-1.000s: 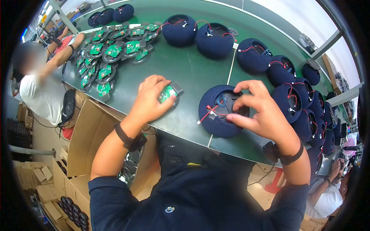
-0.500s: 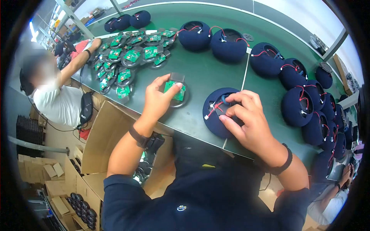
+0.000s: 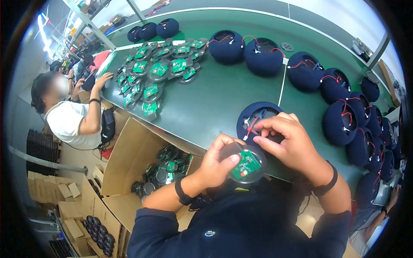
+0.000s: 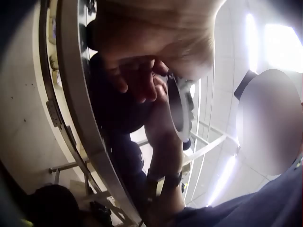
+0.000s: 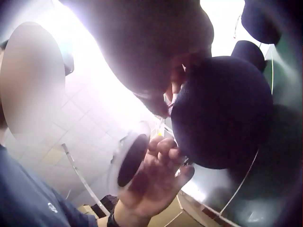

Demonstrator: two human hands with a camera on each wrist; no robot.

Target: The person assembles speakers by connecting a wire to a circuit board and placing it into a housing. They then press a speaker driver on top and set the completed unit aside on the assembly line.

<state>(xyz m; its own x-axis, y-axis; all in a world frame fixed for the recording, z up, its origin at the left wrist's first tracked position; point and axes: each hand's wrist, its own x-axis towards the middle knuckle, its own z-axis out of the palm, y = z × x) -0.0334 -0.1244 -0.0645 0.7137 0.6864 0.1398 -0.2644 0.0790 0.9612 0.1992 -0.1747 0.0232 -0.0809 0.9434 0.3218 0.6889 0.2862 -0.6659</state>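
Note:
My left hand (image 3: 218, 160) grips a round clear-edged disc with a green circuit board (image 3: 247, 164) on its face, thumb across the top. Just behind it on the table sits a navy fabric-covered round shell (image 3: 244, 112), its opening facing up. My right hand (image 3: 297, 136) is over that opening, thumb and index finger pinching a red wire (image 3: 252, 125) that ends in a white connector (image 3: 245, 138). In the right wrist view the navy shell (image 5: 222, 113) hides part of the fingertips. The disc (image 4: 178, 106) appears edge-on in the left wrist view.
Many like discs with boards (image 3: 159, 69) lie piled at the table's back left. More navy shells (image 3: 340, 122) with red wires line the back and right. An open carton (image 3: 124, 161) of parts stands below the left edge. Another person (image 3: 73, 116) sits at left.
My left hand has brought the disc from the table's left toward my body, close beside the shell. The right hand's fingers have closed in from the shell's opening onto the red wire.

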